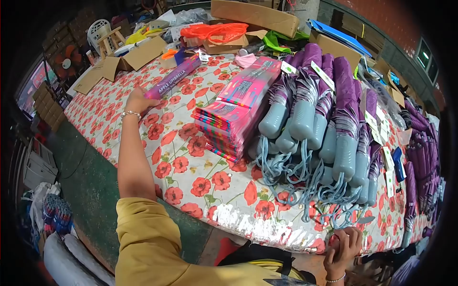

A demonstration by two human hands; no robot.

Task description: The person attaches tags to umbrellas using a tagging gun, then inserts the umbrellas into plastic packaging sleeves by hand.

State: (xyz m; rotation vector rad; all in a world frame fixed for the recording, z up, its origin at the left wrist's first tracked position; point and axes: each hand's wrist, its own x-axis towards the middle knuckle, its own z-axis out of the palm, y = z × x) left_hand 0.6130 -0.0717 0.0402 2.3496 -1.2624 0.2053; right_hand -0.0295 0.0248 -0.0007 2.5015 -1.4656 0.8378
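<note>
My left hand [139, 102] is closed on the near end of a slim purple umbrella box [174, 77] printed "APPLE UMBRELLA", over the left part of the flowered table. A stack of pink printed packets [238, 102] stands to its right. Beside that stack lies a pile of folded purple umbrellas [344, 100] with grey handles and looped wrist cords [305, 178]. At the table's front edge, my right hand [342, 248] has its fingers curled; whatever they close on is hidden. Just above its knuckles shows a small pointed grey piece [366, 219].
Cardboard boxes [257, 16], an orange-red plastic bag [214, 31] and other wrappings crowd the far side of the table. More purple umbrellas [422, 157] are at the right. A blue-handled object [398, 164] lies near them. A fan [67, 59] stands at back left.
</note>
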